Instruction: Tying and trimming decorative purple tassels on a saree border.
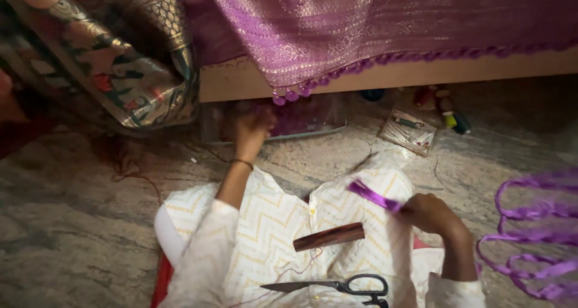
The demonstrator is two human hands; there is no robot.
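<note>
My left hand point(251, 132) reaches forward into a clear plastic box point(325, 126) of purple beads under the wooden bed edge; its fingers are curled and blurred, so what they pinch cannot be told. My right hand point(428, 214) is closed on a bundle of purple thread point(372, 196) that sticks out to the left over my lap. Black-handled scissors point(337, 285) and a dark brown wooden stick point(329, 236) lie on my white patterned lap cloth point(265, 224).
Purple embroidered fabric with a tassel fringe point(361, 25) hangs over the wooden bed edge point(421, 73). A patterned green-gold cloth point(120, 67) drapes at left. A small needle case point(409, 131) and thread spools point(451, 118) lie on the stone floor. Purple cord loops point(536, 236) lie at right.
</note>
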